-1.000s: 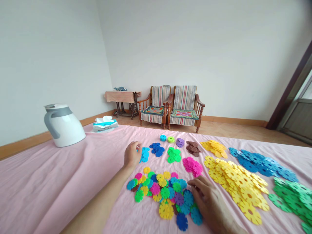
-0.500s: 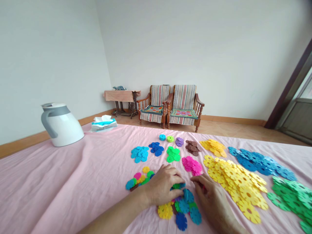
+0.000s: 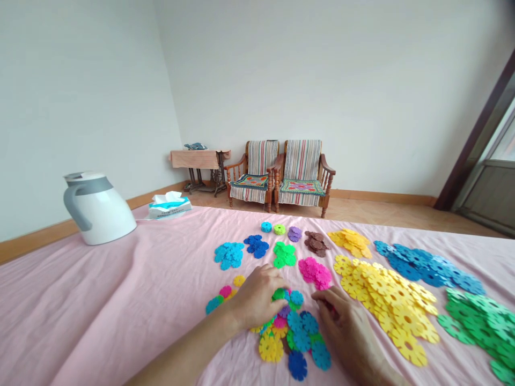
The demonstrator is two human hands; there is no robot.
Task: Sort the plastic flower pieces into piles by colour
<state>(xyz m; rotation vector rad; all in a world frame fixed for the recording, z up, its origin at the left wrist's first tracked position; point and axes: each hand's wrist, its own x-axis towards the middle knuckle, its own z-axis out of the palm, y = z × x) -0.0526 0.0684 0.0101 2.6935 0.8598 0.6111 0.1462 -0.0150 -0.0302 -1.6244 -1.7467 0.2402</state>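
A mixed heap of coloured snowflake discs (image 3: 292, 335) lies on the pink cloth (image 3: 140, 300) in front of me. My left hand (image 3: 257, 297) rests on the heap's left part, fingers curled round a green disc (image 3: 278, 294). At the heap's right edge sits my right hand (image 3: 348, 332), fingers bent and pinching a pink piece I can barely see. Beyond lie sorted piles: light blue (image 3: 229, 254), dark blue (image 3: 257, 245), green (image 3: 285, 254), pink (image 3: 317, 272), brown (image 3: 316, 243), purple (image 3: 295, 233).
Large piles of yellow discs (image 3: 386, 297), blue discs (image 3: 422, 262) and green discs (image 3: 483, 321) cover the right side. A white kettle (image 3: 96, 206) and a tissue pack (image 3: 169, 205) stand at the far left. Two striped armchairs (image 3: 281, 174) sit beyond the table.
My left hand came back from the light blue pile to the mixed heap and closed on a green disc. The right hand stayed at the heap's right edge.
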